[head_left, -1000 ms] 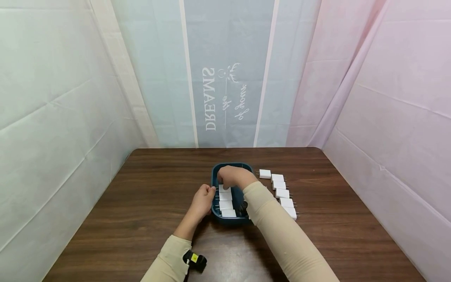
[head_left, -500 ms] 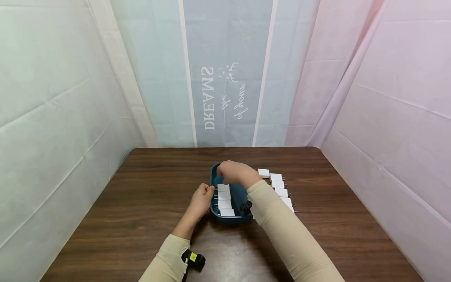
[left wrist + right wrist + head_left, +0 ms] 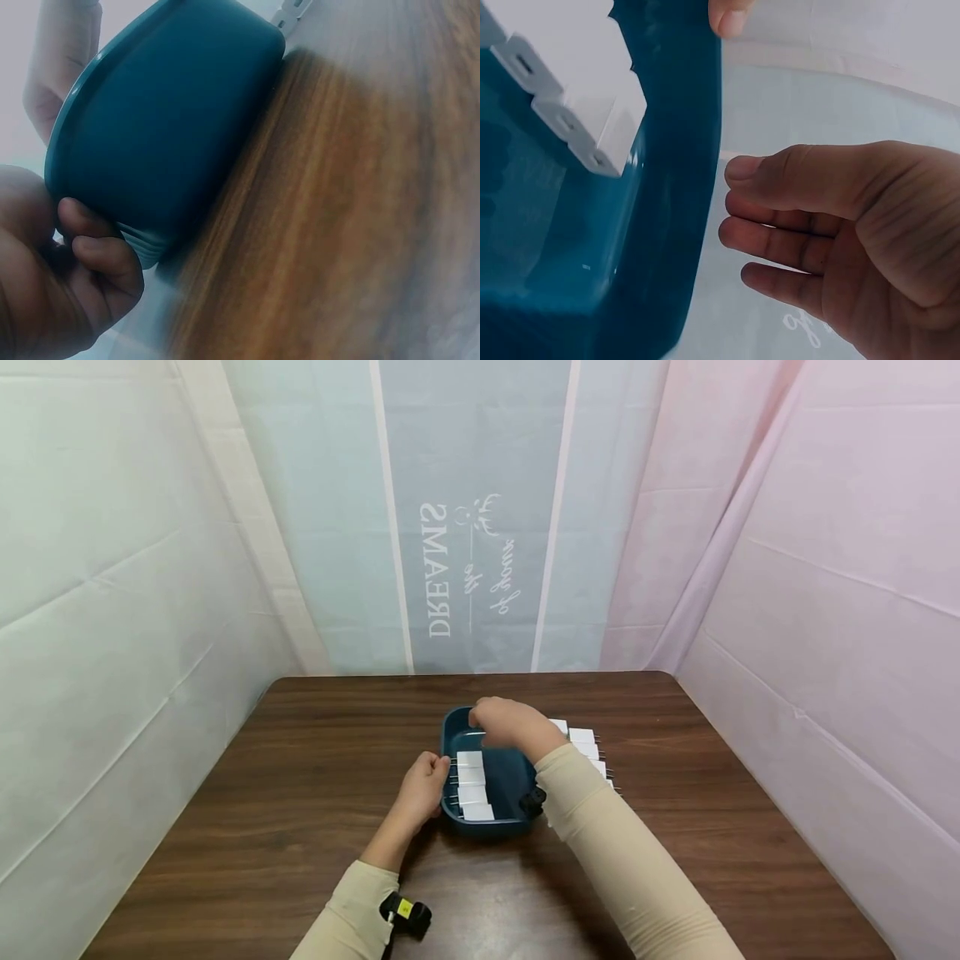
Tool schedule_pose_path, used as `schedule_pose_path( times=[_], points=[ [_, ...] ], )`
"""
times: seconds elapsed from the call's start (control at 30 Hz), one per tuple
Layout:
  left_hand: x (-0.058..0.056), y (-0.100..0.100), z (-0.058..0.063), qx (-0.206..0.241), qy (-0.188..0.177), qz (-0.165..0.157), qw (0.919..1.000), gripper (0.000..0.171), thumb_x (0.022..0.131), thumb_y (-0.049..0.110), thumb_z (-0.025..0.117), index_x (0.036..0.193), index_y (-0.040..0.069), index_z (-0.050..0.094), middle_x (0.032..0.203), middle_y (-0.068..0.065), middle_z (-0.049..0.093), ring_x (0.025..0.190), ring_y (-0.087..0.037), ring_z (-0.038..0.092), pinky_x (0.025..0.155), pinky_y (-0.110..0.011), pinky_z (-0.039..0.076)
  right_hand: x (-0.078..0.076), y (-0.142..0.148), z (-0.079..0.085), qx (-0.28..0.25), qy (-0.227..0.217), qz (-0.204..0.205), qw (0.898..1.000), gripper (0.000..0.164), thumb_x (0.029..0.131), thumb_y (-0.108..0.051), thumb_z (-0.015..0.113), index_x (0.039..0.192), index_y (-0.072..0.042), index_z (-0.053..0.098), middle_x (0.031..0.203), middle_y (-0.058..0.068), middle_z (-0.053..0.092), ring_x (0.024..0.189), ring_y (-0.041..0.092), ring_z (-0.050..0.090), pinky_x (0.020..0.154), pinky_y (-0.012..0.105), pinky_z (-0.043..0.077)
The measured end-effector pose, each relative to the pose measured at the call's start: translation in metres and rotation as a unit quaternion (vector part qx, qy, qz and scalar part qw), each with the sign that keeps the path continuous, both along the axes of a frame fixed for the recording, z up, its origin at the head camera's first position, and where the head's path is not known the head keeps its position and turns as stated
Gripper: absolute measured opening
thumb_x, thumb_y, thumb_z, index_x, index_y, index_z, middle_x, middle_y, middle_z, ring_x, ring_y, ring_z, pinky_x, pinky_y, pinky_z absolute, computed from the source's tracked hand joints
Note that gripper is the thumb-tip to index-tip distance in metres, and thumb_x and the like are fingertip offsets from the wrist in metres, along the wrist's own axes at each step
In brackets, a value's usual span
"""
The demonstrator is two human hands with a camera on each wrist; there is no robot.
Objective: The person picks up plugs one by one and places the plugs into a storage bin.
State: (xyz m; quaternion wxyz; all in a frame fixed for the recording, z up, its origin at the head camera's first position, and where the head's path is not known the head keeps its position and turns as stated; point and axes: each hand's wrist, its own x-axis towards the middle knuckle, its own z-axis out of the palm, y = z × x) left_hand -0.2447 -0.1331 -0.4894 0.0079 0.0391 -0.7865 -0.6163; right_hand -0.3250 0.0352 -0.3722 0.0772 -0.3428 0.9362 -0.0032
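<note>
A dark teal plastic tub [image 3: 487, 829] sits on the table in the head view. Several white charger plugs [image 3: 471, 777] lie in a row along its left inside wall, prongs pointing left; the right wrist view shows port slots on these plugs [image 3: 604, 127]. My left hand [image 3: 422, 787] grips the tub's left rim between thumb and curled fingers, seen close in the left wrist view beside the tub wall [image 3: 165, 120]. Over the tub's far part hovers my right hand [image 3: 513, 724]. In the right wrist view, that hand [image 3: 817, 217] has loosely bent fingers and holds nothing.
More white charger plugs [image 3: 582, 737] lie on the wooden table [image 3: 337, 727] right of the tub, partly behind the right forearm. Small black cameras [image 3: 406, 912] are strapped to the wrists. Fabric curtains [image 3: 480, 527] stand behind and at both sides.
My right hand has let go of the farthest charger plug in the row, lifted off it and drawn slightly right. The left hand keeps its hold on the rim.
</note>
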Motion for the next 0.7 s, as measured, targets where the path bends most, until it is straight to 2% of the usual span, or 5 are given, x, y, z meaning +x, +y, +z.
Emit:
schedule_pose_path(
  times=[0.33, 0.53, 0.7],
  points=[
    [0.000, -0.001, 0.001, 0.015, 0.001, 0.000, 0.9999, 0.027, 0.110, 0.028, 0.048, 0.096, 0.005, 0.045, 0.066, -0.003, 0.039, 0.040, -0.013, 0.035, 0.038, -0.024, 0.033, -0.003, 0.013, 0.005, -0.013, 0.016, -0.011, 1.000, 0.038, 0.094, -0.009, 0.072, 0.132, -0.009, 0.068, 0.130, 0.008, 0.064, 0.115, 0.022, 0.065, 0.096, 0.038, 0.056],
    [0.000, -0.001, 0.003, 0.003, -0.009, 0.004, 1.0000, 0.027, 0.110, 0.029, 0.047, 0.097, 0.006, 0.045, 0.069, -0.004, 0.041, 0.041, -0.014, 0.036, 0.039, -0.024, 0.035, -0.008, 0.021, 0.002, -0.013, 0.047, -0.017, 0.999, 0.038, 0.092, -0.010, 0.075, 0.130, -0.010, 0.069, 0.128, 0.008, 0.064, 0.113, 0.023, 0.066, 0.095, 0.038, 0.057],
    [-0.001, -0.002, 0.004, -0.004, -0.010, 0.005, 0.9999, 0.026, 0.110, 0.028, 0.047, 0.097, 0.006, 0.046, 0.069, -0.004, 0.041, 0.041, -0.014, 0.037, 0.039, -0.024, 0.035, -0.012, 0.032, 0.001, -0.017, 0.065, -0.026, 0.997, 0.039, 0.089, -0.004, 0.075, 0.128, -0.008, 0.070, 0.124, 0.009, 0.065, 0.104, 0.022, 0.067, 0.090, 0.038, 0.059]
  ],
)
